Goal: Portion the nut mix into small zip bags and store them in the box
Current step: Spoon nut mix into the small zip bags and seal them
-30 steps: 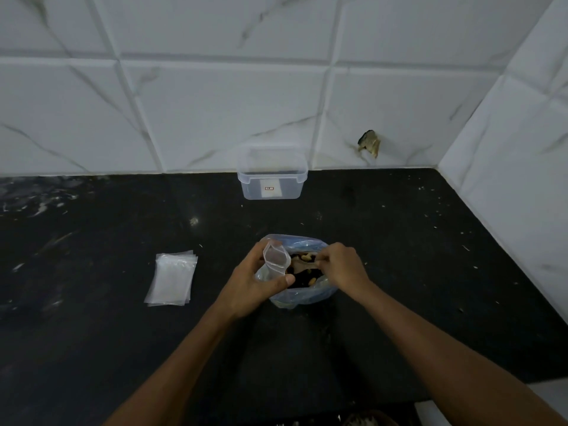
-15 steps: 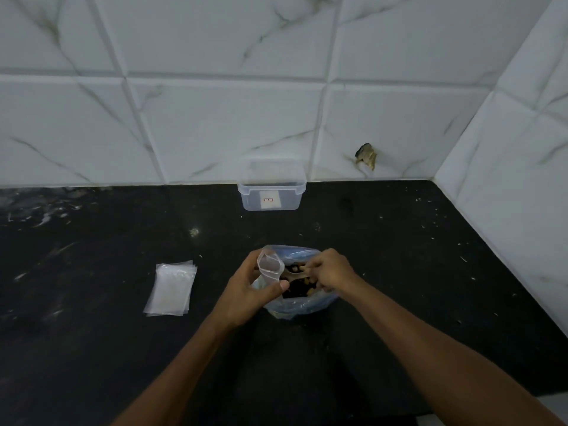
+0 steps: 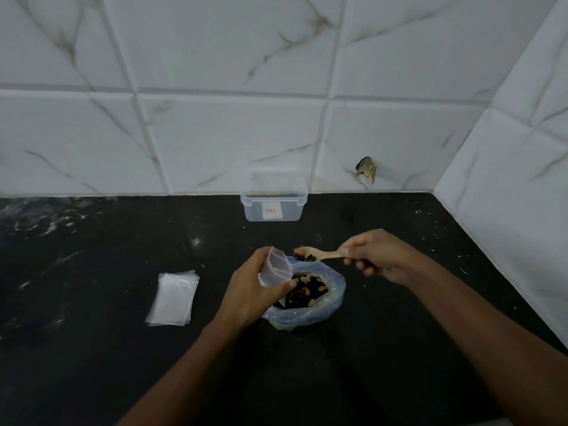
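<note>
A large clear plastic bag of nut mix sits open on the black counter. My left hand holds a small clear zip bag upright over the big bag's left rim, its mouth held open. My right hand grips the handle of a wooden spoon, level above the big bag. The spoon bowl carries a few nuts and sits just right of the small bag's mouth. A clear plastic box with no lid stands at the back by the wall.
A stack of flat small zip bags lies on the counter to the left. White marble-look tiled walls close the back and the right side. A small chipped hole marks the back wall.
My right hand has lifted the spoon out of the big bag with nuts on it, moving up and right. The left hand still holds the small bag open.
</note>
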### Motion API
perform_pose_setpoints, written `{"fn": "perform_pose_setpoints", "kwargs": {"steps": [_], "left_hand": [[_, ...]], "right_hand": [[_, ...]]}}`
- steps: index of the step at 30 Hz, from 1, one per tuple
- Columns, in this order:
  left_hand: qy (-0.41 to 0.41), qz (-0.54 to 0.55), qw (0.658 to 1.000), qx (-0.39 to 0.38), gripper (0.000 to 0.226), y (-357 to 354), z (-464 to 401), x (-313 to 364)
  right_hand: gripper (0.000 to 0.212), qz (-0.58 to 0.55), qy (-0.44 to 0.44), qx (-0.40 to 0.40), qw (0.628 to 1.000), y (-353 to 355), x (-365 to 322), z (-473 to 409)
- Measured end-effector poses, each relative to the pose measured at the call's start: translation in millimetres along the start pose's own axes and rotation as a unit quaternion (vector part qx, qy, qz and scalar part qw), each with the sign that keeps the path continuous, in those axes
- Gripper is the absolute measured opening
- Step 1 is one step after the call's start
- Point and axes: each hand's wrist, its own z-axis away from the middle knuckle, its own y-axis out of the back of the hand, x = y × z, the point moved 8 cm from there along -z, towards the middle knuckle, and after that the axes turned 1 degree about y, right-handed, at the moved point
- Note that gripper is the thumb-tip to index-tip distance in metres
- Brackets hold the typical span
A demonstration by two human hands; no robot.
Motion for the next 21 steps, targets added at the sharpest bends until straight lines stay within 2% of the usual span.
{"fn": "perform_pose_setpoints", "kwargs": {"steps": [4, 7, 11, 13, 14, 15, 18, 19, 21], "left_hand": [[-0.010, -0.037, 0.999, 0.001, 0.057, -5.4, -9.1, 7.3], [-0.005, -0.034, 0.999, -0.001, 0.056, -10.9, -14.9, 12.4], [0.001, -0.017, 1.000, 0.012, 0.046, -15.0, -17.5, 15.9], [0.012, -0.001, 1.000, 0.014, 0.046, -15.9, -18.7, 14.3], [0.018, 0.008, 1.000, 0.014, 0.047, -15.9, -19.1, 13.2], [0.024, 0.015, 1.000, 0.012, 0.047, -15.9, -18.8, 12.2], [0.034, 0.029, 0.999, 0.008, 0.050, -14.4, -18.6, 8.2], [0.036, 0.032, 0.999, 0.007, 0.051, -13.6, -18.9, 6.7], [0.044, 0.036, 0.998, 0.008, 0.054, -10.9, -18.4, 3.8]], "right_hand": [[0.014, 0.048, 0.074, 0.007, 0.996, 4.6, -38.9, 21.8], [0.012, 0.186, 0.148, 0.037, 0.971, -8.8, -62.0, 37.0], [0.013, 0.388, 0.274, 0.098, 0.874, -42.9, -85.5, 56.2], [0.003, 0.483, 0.367, 0.126, 0.785, -65.4, -91.6, 70.7], [0.012, 0.513, 0.410, 0.135, 0.742, -74.4, -91.5, 77.9], [0.022, 0.522, 0.443, 0.140, 0.715, -80.0, -89.8, 84.9], [0.032, 0.521, 0.481, 0.147, 0.689, -83.9, -90.6, 96.0], [0.028, 0.512, 0.488, 0.152, 0.690, -82.6, -91.9, 97.7], [0.015, 0.481, 0.476, 0.174, 0.715, -69.5, -98.0, 96.1]]}}
